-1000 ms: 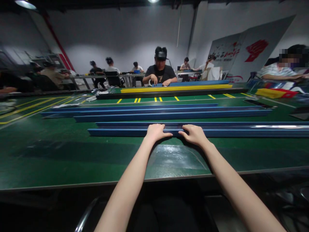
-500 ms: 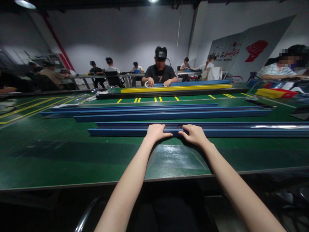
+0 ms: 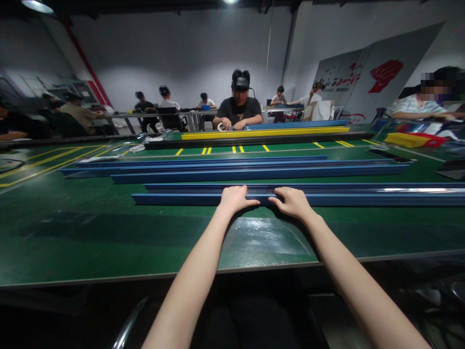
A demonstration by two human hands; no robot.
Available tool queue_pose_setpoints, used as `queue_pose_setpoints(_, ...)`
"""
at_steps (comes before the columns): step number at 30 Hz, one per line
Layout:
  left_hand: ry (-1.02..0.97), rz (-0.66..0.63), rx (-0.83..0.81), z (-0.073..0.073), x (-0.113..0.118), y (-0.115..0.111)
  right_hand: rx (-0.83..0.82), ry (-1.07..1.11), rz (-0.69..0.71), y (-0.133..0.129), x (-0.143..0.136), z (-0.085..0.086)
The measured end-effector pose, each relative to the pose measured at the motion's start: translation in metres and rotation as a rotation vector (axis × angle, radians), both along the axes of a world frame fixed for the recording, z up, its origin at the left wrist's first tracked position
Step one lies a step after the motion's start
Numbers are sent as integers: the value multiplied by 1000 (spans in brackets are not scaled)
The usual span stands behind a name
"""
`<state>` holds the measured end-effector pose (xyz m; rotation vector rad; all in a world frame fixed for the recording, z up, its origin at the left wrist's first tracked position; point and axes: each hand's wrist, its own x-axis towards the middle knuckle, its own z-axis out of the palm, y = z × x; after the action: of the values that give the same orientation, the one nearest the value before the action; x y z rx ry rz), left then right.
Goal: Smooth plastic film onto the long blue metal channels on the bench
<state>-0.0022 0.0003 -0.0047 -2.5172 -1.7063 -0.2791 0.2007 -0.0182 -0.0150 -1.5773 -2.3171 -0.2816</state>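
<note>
A long blue channel (image 3: 181, 199) lies across the green table (image 3: 90, 242) in front of me, running off past the right edge of the view. My left hand (image 3: 238, 198) grips it near the middle, thumb along the near wall and fingers over the inside. Just to the right, my right hand (image 3: 289, 199) holds the same channel in a mirrored grip, its thumb pointing at the left one with a small gap between. The fingertips inside the channel are partly hidden. A clear film (image 3: 269, 237) lies on the table between my forearms.
Beyond are more blue channels (image 3: 254, 172), a black strip (image 3: 261, 141) and a yellow strip (image 3: 265, 133). A person (image 3: 240, 109) sits across the table, hands on another blue strip. Yellow and red trays (image 3: 409, 140) stand at the right.
The hand of the person opposite, on the right in view, has moved left toward their other hand. My hands and the blue channel have not visibly moved.
</note>
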Motion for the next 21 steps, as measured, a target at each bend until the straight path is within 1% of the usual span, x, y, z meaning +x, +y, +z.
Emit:
queue_pose_setpoints(8, 24, 20, -37, 4, 1, -2, 4, -4, -2, 0, 0, 0)
queue_pose_setpoints(12, 4, 40, -32, 5, 2, -3, 7, -3, 7, 0, 0, 0)
queue_pose_setpoints(17, -20, 99, -37, 8, 4, -5, 6, -9, 1, -1, 0, 1)
queue_pose_setpoints(21, -30, 102, -25, 7, 4, -5, 14, -10, 8, 0, 0, 0)
